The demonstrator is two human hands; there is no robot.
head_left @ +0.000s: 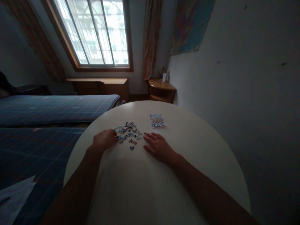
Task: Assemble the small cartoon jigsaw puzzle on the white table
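Several small jigsaw puzzle pieces [129, 132] lie in a loose heap on the round white table [145, 181]. At the heap's left edge is my left hand [104, 139], its fingers curled together with the tips at a dark puzzle piece [117, 137]; the fingers partly hide what is there. My right hand [158, 147] rests palm down to the right of the heap, fingers stretched out. Its fingertips reach a small dark piece [144, 133]. One dark blue piece [132, 147] lies apart, nearer to me. Behind my right hand lies a small colourful picture sheet [157, 121].
Left of the table are beds with blue plaid covers [56, 107], and a white paper [17, 195] lies on the nearer one. A wooden desk [100, 81] stands under the barred window. A corner shelf [161, 86] is beyond the table, and a wall [234, 93] runs along the right.
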